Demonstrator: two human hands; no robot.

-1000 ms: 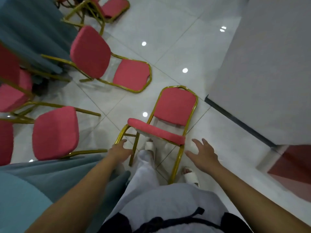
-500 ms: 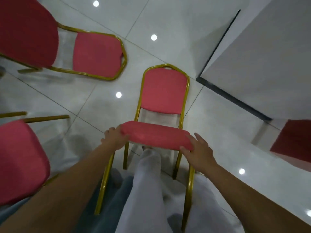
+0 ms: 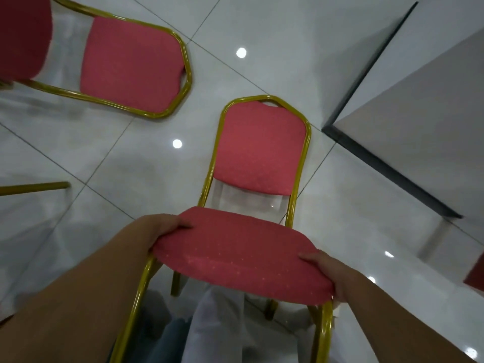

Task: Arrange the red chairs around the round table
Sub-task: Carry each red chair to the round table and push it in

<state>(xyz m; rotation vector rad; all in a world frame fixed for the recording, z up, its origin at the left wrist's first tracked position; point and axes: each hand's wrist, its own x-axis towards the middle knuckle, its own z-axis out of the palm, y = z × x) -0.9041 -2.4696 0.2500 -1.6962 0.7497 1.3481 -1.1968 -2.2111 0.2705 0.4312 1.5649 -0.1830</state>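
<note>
Grips red chair [image 3: 243, 258] by its padded seat from 2 sides. Clamps left hand [image 3: 163, 227] on seat's left edge, thumb flat on top of cushion, remaining fingers tucked under and hidden. Clamps right hand [image 3: 326, 272] on seat's near-right corner, thumb on top, fingers curled under the rim (tips out of sight). Both grips closed tight on the cushion, nothing else held. Chair dead centre, right in front of the body, seat tilted, backrest [image 3: 262, 150] on the far side, gold frame tubes running down past white trousers [image 3: 217, 334]. Cannot tell whether chair feet touch the floor [image 3: 117, 158]: lower legs partly cut off by bottom edge. Glossy white tiles, several round light reflections. Second red chair [image 3: 131, 66] at upper left, gold-framed, well apart from the held one; darker, blurred red cushion of it at top-left corner. 1 loose gold leg [image 3: 34, 186] poking in from left edge, owner off-frame. Grey wall [image 3: 424, 108] at right with dark baseboard [image 3: 387, 166], its corner near the held chair's backrest, not touching. Small red patch [image 3: 475, 275] at right edge, too cropped to identify.
</note>
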